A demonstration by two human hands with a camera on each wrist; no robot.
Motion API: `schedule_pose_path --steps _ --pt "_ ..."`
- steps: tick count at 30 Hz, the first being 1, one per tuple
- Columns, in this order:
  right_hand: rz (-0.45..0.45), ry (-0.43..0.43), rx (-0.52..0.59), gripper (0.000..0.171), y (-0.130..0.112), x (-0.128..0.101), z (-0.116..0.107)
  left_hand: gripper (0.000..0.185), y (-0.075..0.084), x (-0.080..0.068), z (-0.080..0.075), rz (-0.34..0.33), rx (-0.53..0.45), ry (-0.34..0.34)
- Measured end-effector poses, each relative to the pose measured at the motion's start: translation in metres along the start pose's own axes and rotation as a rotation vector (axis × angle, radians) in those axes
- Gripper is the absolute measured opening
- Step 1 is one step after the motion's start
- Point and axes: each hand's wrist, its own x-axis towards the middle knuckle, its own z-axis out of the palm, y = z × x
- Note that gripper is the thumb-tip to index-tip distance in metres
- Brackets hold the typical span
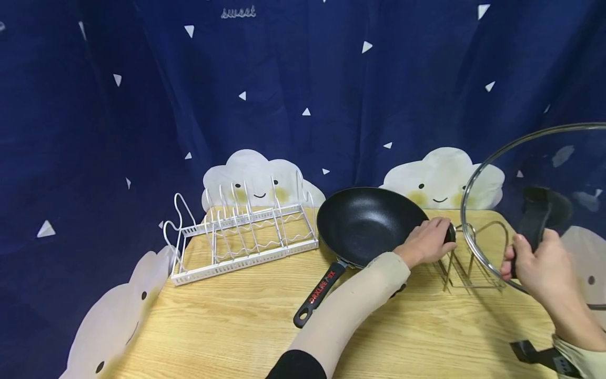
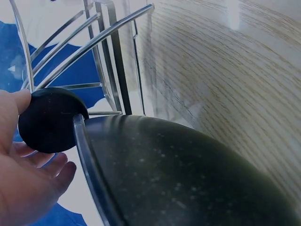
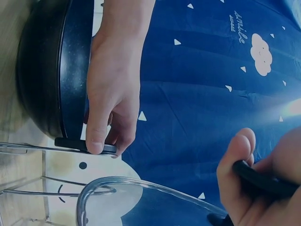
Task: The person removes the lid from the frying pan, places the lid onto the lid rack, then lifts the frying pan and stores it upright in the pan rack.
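My left hand pinches a small black disc between thumb and fingers, right at the rim of a black frying pan. In the right wrist view the disc appears edge-on, beside the metal wire rack. The pan sits on the table with its long handle pointing toward me. At the right, my right hand grips the black handle of a large glass lid. The lid is raised and tilted upright, its steel rim partly outside the head view.
A white wire dish rack with upright dividers stands left of the pan. Right of it is a small metal wire rack, partly seen behind the lid. A dark blue curtain with white triangles and clouds hangs behind the wooden table.
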Motion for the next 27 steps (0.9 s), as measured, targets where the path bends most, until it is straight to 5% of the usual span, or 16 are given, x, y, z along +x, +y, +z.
schedule_pose_path --steps 27 --pt "-0.109 -0.152 -0.187 0.031 0.003 -0.004 0.013 0.056 0.005 -0.005 0.0 0.011 0.024 0.022"
